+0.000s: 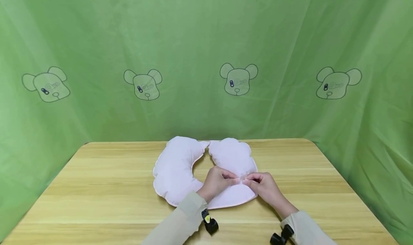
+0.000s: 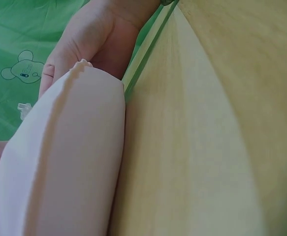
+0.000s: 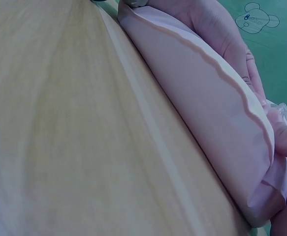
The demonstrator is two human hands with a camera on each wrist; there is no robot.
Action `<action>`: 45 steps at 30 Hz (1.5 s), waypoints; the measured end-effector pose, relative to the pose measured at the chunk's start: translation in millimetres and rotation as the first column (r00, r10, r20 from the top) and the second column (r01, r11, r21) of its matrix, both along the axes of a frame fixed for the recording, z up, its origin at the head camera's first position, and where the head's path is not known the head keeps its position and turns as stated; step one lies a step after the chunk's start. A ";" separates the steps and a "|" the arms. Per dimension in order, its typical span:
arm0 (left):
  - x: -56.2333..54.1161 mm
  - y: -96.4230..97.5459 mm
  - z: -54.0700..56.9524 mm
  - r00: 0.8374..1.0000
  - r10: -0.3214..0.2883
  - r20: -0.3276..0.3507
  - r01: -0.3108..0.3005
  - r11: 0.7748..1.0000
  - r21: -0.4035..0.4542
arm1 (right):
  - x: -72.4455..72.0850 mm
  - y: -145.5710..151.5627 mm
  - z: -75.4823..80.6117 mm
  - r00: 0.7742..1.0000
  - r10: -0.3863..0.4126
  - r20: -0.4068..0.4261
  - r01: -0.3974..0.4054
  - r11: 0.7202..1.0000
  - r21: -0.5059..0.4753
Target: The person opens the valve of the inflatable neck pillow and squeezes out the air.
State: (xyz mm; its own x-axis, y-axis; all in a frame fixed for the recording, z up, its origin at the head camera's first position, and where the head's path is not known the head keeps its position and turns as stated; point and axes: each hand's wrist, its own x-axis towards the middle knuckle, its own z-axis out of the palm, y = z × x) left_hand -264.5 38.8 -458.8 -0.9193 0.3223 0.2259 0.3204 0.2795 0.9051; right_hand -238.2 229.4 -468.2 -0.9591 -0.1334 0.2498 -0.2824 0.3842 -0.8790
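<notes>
A pale pink inflatable neck pillow (image 1: 175, 169) with wavy edges lies on the table, its curved opening toward the back. It looks puffed up, with a flatter front right corner. On its right arm sits a small clear plastic air valve (image 1: 242, 178), also visible in the left wrist view as a clear valve tip (image 2: 23, 111). From the left, my left hand (image 1: 217, 183) pinches at the valve with thumb and forefinger. My right hand (image 1: 266, 190) does the same from the other side. The fingertips partly hide the valve, so its cap's state cannot be told.
The pillow rests on a wood-grain table (image 1: 106, 187) with rounded back corners. A green curtain (image 1: 193, 33) with printed bear heads hangs behind and along both sides. Black wrist straps (image 1: 211, 224) are on both sleeves.
</notes>
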 end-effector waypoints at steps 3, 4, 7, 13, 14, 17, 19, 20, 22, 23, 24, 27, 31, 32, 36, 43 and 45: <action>0.7 0.0 0.5 1.000 0.001 0.021 -0.001 1.000 0.000 | 0.8 -0.1 0.3 1.000 0.004 0.007 -0.004 1.000 -0.009; 0.9 -0.1 0.5 1.000 0.003 0.031 -0.003 1.000 -0.003 | 0.9 0.0 0.2 1.000 0.004 0.009 -0.004 1.000 -0.009; 1.0 -0.3 -0.1 0.999 0.008 0.053 -0.007 1.000 -0.014 | 1.6 -0.6 0.4 1.000 0.006 0.026 -0.005 1.000 -0.007; 0.2 0.0 -0.6 0.999 0.013 0.046 -0.012 1.000 -0.025 | 0.7 -1.1 -0.1 0.999 -0.002 0.037 0.002 1.000 0.004; 0.0 -0.1 -0.8 0.999 0.012 0.043 -0.011 1.000 -0.027 | 0.5 -1.0 -0.2 0.999 0.002 0.037 -0.002 1.000 0.006; -0.5 -0.1 -1.9 0.999 0.011 0.040 -0.010 0.999 -0.040 | 0.3 -0.5 -0.4 0.999 0.012 0.039 -0.012 1.000 0.000; -0.6 -0.3 -2.8 0.999 0.006 0.042 -0.005 0.999 -0.043 | 0.2 0.1 -1.0 0.999 0.018 0.040 -0.018 1.000 -0.005; -0.7 -0.5 -3.3 0.999 0.004 0.042 -0.002 0.999 -0.042 | 0.2 0.3 -1.5 0.999 0.020 0.039 -0.020 1.000 -0.006; -0.8 -0.8 -4.3 0.999 0.003 0.044 -0.002 0.999 -0.042 | 0.2 0.5 -2.2 0.999 0.025 0.044 -0.024 1.000 -0.007; -0.8 -0.9 -4.7 0.999 0.004 0.044 -0.002 0.999 -0.041 | 0.2 0.4 -2.4 0.999 0.026 0.048 -0.026 1.000 -0.007; -1.1 -1.0 -5.1 0.999 0.003 0.050 -0.001 0.999 -0.038 | 0.3 0.0 -2.3 0.998 0.026 0.052 -0.026 1.000 -0.007; -1.3 -1.3 -5.9 0.999 0.003 0.034 -0.001 1.000 -0.031 | -0.1 -0.8 -2.4 0.998 0.019 0.057 -0.019 1.000 -0.011; -0.6 -3.0 -4.9 1.000 -0.011 0.016 0.011 1.000 -0.017 | -1.3 -0.6 -3.4 0.999 0.034 0.013 -0.034 0.999 -0.007; -0.5 -3.4 -4.4 1.000 -0.017 0.015 0.017 1.000 -0.011 | -1.7 0.0 -3.7 0.999 0.041 -0.006 -0.041 0.999 -0.005; -1.4 -5.6 -1.3 0.998 -0.058 0.013 0.057 0.998 0.031 | -2.3 0.9 -2.2 0.998 0.040 -0.054 -0.041 0.999 -0.003; -4.0 -8.9 -1.4 0.997 -0.027 0.067 0.021 0.996 0.091 | 0.4 -2.7 3.8 0.999 -0.003 -0.049 0.001 0.998 -0.057; -3.9 -7.9 -0.5 0.998 -0.023 0.055 0.017 0.995 0.096 | 2.0 -3.7 5.8 0.999 -0.012 -0.044 0.009 0.997 -0.075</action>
State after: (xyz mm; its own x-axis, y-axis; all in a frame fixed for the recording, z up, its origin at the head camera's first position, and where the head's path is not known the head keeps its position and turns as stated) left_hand -268.4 31.0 -459.3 -0.9250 0.3203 0.2045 0.2729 0.1855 0.9440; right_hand -236.3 225.7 -462.4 -0.9481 -0.1031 0.3007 -0.3179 0.3213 -0.8921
